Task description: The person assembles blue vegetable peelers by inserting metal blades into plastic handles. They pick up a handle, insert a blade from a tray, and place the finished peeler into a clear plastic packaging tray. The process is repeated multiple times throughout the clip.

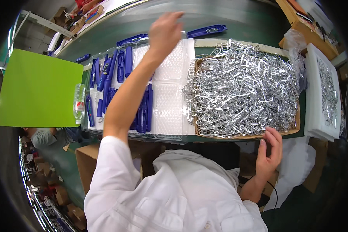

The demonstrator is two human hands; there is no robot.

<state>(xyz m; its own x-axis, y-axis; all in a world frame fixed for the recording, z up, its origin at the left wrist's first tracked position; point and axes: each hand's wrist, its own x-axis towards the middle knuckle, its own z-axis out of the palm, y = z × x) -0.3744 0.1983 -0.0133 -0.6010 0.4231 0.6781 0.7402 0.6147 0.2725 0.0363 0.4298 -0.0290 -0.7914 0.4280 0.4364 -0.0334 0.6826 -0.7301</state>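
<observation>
My left hand [166, 33] reaches far forward over the tray onto the green belt, between two blue plastic housings [207, 31], [132, 40]. Its fingers point right, slightly apart, and I see nothing in them. My right hand [270, 152] is at the near edge of a cardboard box [247, 136] heaped with shiny bent metal clips [243, 89]. Its fingers are loosely curved, with the thumb apart and no held part visible. Under my left forearm, more blue housings [145, 110] lie in a clear plastic tray [168, 96], some partly hidden by the arm.
A green board [38, 89] and a plastic bottle [79, 103] stand at the left. On the right, white foam slabs [311, 89] carry more metal clips, beside a crumpled clear bag [295, 44]. The green belt [143, 19] runs across the far side.
</observation>
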